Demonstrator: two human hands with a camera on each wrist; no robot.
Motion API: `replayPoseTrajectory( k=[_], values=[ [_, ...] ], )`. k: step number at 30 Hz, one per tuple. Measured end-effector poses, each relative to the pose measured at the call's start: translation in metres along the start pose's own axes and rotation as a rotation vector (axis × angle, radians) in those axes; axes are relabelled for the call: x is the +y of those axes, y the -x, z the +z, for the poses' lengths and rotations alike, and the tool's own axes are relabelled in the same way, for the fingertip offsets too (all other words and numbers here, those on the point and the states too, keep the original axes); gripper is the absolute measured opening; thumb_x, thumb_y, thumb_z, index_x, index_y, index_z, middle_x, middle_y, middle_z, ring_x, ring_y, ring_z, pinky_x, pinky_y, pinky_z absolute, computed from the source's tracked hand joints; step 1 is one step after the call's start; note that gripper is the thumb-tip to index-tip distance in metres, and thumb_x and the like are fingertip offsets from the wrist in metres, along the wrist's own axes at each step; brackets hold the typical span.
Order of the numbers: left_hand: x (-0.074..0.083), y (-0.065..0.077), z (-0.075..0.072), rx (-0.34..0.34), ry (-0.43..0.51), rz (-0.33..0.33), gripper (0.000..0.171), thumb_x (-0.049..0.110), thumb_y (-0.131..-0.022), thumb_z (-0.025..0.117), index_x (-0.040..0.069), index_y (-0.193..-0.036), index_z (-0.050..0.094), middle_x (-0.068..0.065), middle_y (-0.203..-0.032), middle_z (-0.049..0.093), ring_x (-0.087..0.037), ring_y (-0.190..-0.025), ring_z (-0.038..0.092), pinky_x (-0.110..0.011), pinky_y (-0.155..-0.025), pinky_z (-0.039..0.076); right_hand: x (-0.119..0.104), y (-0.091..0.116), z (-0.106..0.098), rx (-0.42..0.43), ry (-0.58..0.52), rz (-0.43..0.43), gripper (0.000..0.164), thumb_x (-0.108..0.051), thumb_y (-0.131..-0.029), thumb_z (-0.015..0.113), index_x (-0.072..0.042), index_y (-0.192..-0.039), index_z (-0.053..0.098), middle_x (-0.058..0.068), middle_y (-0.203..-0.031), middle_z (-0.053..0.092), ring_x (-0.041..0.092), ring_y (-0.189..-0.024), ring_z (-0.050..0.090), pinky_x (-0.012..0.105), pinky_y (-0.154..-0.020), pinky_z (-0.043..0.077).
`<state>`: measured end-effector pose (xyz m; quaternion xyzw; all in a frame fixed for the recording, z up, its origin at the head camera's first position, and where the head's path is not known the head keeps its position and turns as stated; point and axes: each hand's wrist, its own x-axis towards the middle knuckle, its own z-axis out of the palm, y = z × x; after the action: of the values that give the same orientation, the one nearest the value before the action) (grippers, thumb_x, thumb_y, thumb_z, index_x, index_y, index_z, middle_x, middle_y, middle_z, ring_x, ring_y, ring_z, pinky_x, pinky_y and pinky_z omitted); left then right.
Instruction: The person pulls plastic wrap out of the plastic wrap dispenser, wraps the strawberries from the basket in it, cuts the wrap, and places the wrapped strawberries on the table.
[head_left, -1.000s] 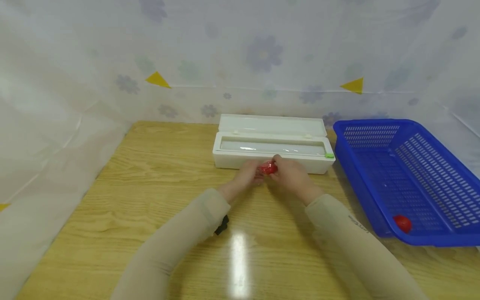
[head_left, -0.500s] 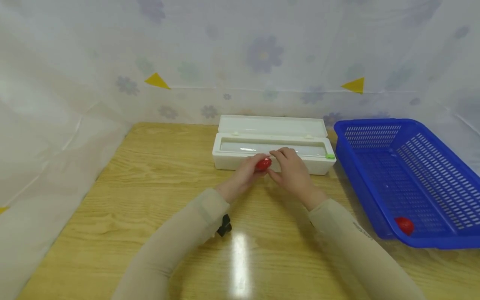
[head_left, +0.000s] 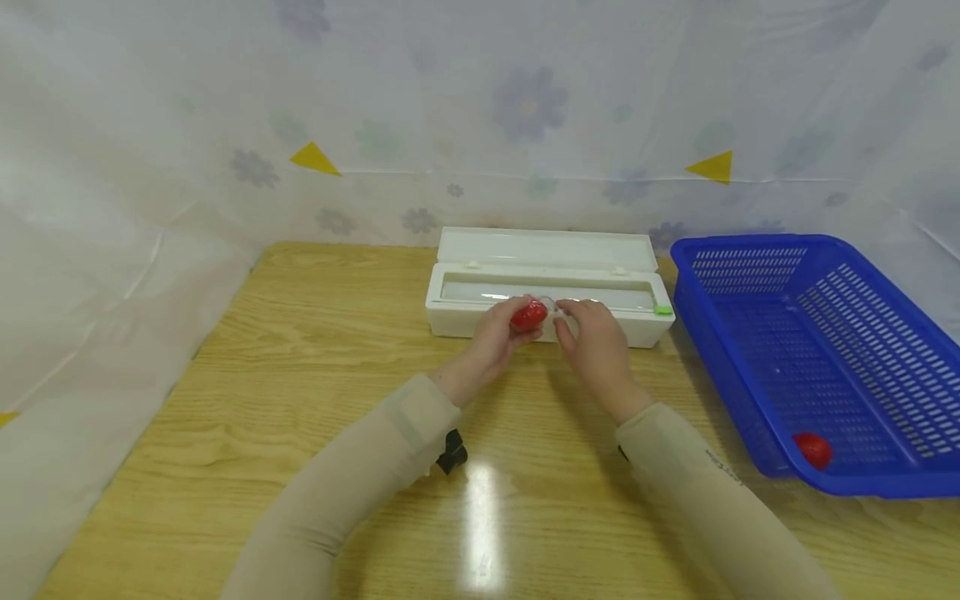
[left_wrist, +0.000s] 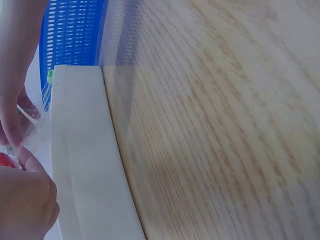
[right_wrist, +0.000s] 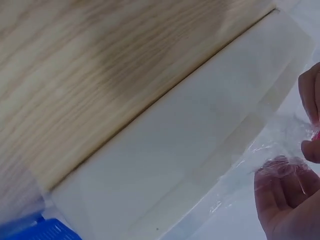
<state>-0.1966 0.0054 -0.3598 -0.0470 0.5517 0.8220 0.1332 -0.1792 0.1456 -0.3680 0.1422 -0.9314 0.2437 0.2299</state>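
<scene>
My left hand [head_left: 491,343] grips a red, rounded, shiny object [head_left: 529,315] just over the front of a long white cling film box [head_left: 457,320]. Clear plastic film [head_left: 552,305] trails from the object toward my right hand [head_left: 600,346], whose thumb and fingertips pinch it. Crinkled film [right_wrist: 282,145] spreads over the curled fingers of the right hand in the right wrist view. Only a sliver of the red object [left_wrist: 6,160] shows in the left wrist view, the rest hidden behind the left hand [left_wrist: 27,200].
The box's lid [head_left: 547,248] stands raised at the back, and a green slider [head_left: 663,310] sits at its right end. To the right is a blue perforated basket [head_left: 720,367] with a red round object [head_left: 813,450] in its near corner. Wooden table [head_left: 300,333] lies underneath.
Both hands have risen slightly toward the box with the red object. My right hand has shifted from the object itself to the film on its right, and has drawn a little away from the left hand.
</scene>
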Motion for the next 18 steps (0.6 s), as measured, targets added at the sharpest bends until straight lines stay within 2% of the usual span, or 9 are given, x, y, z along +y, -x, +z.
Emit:
replayPoseTrajectory(
  k=[4,8,10,13,16,18],
  values=[
    [0.000,0.003,0.000,-0.066,-0.080,-0.032,0.041,0.022,-0.096,0.044,-0.003,-0.128,0.048,-0.015,-0.121,0.055,-0.016,-0.094,0.055,-0.043,-0.104,0.040,0.001,-0.005,0.001,-0.024,-0.205,0.190,0.021,-0.012,-0.092,0.057,0.002,-0.106,0.065,0.018,-0.096,0.068,0.024,-0.082,0.062,0.034,-0.072,0.052],
    [0.000,0.005,0.000,-0.115,-0.192,-0.078,0.043,0.027,-0.096,0.046,0.000,-0.129,0.047,-0.015,-0.127,0.054,-0.013,-0.094,0.053,-0.034,-0.097,0.043,0.001,-0.013,0.000,-0.032,-0.493,0.469,0.022,-0.013,-0.094,0.055,0.001,-0.109,0.063,0.018,-0.098,0.068,0.008,-0.069,0.057,0.018,-0.061,0.048],
    [0.000,0.006,0.001,-0.120,-0.234,-0.089,0.043,0.028,-0.095,0.048,0.000,-0.128,0.048,-0.014,-0.125,0.056,-0.011,-0.091,0.053,-0.031,-0.091,0.043,0.000,-0.016,-0.002,-0.034,-0.650,0.604,0.023,-0.013,-0.094,0.055,0.000,-0.111,0.062,0.014,-0.095,0.068,0.002,-0.065,0.056,0.013,-0.060,0.048],
    [-0.001,0.007,0.003,-0.114,-0.264,-0.092,0.043,0.029,-0.093,0.052,0.000,-0.124,0.053,-0.012,-0.123,0.058,-0.013,-0.094,0.054,-0.035,-0.095,0.042,-0.003,-0.019,-0.007,-0.057,-0.930,0.775,0.018,-0.012,-0.095,0.051,-0.003,-0.107,0.059,0.002,-0.086,0.064,-0.001,-0.066,0.056,0.012,-0.062,0.048],
    [-0.001,0.008,0.005,-0.079,-0.273,-0.094,0.038,0.030,-0.090,0.057,0.001,-0.115,0.057,-0.006,-0.116,0.058,-0.016,-0.102,0.050,-0.045,-0.105,0.035,-0.003,-0.019,-0.011,-0.088,-1.213,0.875,0.016,-0.009,-0.096,0.046,-0.008,-0.092,0.061,-0.007,-0.076,0.060,0.002,-0.068,0.055,0.012,-0.063,0.048],
    [-0.001,0.009,0.004,-0.065,-0.270,-0.096,0.033,0.030,-0.089,0.058,0.002,-0.107,0.059,-0.002,-0.111,0.055,-0.017,-0.104,0.046,-0.048,-0.106,0.033,0.000,-0.018,-0.011,-0.120,-1.361,0.882,0.023,-0.008,-0.096,0.042,-0.011,-0.081,0.060,-0.006,-0.073,0.061,0.004,-0.067,0.054,0.014,-0.062,0.047]
  ],
)
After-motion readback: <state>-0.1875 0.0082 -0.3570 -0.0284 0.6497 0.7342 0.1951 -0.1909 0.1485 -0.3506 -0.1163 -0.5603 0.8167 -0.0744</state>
